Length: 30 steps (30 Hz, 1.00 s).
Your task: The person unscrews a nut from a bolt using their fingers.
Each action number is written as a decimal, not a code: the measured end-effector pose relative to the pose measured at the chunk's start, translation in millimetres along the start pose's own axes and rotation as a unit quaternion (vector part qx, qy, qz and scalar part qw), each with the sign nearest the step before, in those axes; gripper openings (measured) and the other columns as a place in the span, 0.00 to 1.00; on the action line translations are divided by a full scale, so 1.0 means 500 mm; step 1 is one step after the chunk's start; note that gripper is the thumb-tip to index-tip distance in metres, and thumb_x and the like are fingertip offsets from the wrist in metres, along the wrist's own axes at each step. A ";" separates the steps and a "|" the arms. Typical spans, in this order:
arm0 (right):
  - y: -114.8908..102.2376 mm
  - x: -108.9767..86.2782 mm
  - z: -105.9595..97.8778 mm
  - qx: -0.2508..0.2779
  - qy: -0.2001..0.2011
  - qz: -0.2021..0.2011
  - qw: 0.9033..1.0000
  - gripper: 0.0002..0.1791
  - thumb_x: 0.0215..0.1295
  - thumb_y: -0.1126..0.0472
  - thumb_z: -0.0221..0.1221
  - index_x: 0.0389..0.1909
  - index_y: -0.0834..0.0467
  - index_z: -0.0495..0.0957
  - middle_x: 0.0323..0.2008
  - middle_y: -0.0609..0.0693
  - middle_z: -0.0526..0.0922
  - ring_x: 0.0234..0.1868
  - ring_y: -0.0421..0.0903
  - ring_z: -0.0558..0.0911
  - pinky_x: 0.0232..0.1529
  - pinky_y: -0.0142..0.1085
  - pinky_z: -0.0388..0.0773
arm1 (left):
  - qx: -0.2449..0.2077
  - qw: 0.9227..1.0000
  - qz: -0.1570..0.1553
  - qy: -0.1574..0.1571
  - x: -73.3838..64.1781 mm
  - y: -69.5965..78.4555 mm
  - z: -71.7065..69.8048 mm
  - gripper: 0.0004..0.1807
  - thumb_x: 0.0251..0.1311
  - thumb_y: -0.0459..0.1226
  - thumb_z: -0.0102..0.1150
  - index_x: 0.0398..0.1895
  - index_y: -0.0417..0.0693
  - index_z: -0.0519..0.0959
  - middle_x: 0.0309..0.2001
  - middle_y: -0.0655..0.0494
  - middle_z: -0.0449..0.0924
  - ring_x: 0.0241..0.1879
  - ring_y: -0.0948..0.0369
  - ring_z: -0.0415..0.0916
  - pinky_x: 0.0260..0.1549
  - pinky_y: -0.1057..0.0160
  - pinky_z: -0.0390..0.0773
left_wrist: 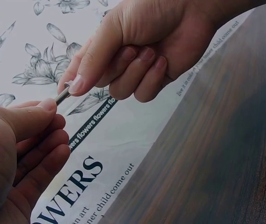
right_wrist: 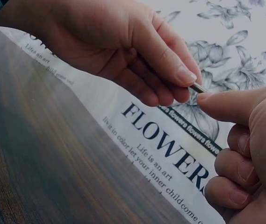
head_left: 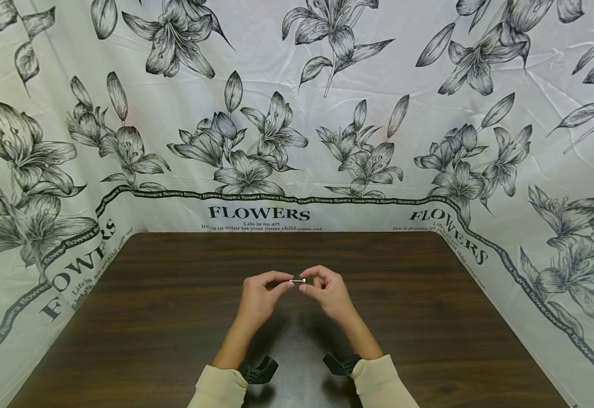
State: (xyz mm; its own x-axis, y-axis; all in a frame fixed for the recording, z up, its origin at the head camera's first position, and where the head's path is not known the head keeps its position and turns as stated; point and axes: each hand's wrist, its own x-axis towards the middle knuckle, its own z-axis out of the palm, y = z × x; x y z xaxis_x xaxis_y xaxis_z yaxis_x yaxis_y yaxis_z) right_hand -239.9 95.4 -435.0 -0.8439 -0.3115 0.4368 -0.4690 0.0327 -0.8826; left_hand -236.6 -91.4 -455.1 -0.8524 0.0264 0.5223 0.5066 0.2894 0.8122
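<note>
A thin silver bolt (head_left: 297,281) is held level between the two hands above the table. In the left wrist view its threaded shank (left_wrist: 62,97) shows, with a wider end piece (left_wrist: 68,84) whose kind, head or nut, I cannot tell. My left hand (head_left: 257,299) pinches one end of the bolt between thumb and forefinger. At the wider end, the thumb and forefinger of my right hand (head_left: 331,294) pinch it, the other fingers curled in. The fingertips cover both ends in the right wrist view, leaving a short metal length (right_wrist: 198,88) visible.
Below the hands lies a dark brown wood-grain table (head_left: 174,317). White cloth (head_left: 317,175) printed with flowers and lettering hangs behind and at both sides. A black band with a device (head_left: 259,370) sits at the left wrist, another device (head_left: 341,364) at the right.
</note>
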 end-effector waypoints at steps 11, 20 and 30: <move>-0.001 0.001 -0.001 -0.001 -0.014 -0.007 1.000 0.14 0.57 0.76 0.64 0.44 0.74 0.77 0.12 0.53 0.61 0.14 0.35 0.61 0.17 0.27 0.58 | 0.003 1.000 0.008 0.000 -0.001 -0.003 0.000 0.05 0.52 0.32 0.72 0.33 0.48 0.87 0.30 0.62 0.85 0.30 0.63 0.81 0.30 0.56 0.82; -0.009 0.001 -0.002 -0.001 -0.020 0.075 0.997 0.12 0.72 0.66 0.53 0.39 0.72 0.79 0.17 0.42 0.66 0.18 0.36 0.63 0.22 0.29 0.61 | 0.006 1.000 0.015 -0.004 -0.001 -0.004 0.002 0.06 0.51 0.30 0.72 0.33 0.46 0.87 0.30 0.63 0.85 0.29 0.62 0.81 0.29 0.61 0.81; -0.009 0.002 -0.004 -0.003 -0.045 0.097 0.994 0.18 0.75 0.64 0.50 0.30 0.74 0.77 0.12 0.44 0.62 0.15 0.37 0.60 0.19 0.29 0.59 | 0.017 1.000 0.018 -0.012 -0.002 -0.002 0.003 0.06 0.50 0.31 0.72 0.33 0.42 0.87 0.30 0.64 0.85 0.29 0.66 0.81 0.29 0.63 0.81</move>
State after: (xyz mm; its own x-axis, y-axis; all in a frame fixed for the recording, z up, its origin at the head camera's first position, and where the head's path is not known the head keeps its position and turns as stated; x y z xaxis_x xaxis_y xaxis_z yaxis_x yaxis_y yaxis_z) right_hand -239.4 96.9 -430.4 -0.8917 -0.3832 0.2411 -0.3016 0.1057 -0.9476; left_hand -236.7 -90.0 -456.7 -0.8369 0.0606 0.5441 0.5327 0.3194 0.7838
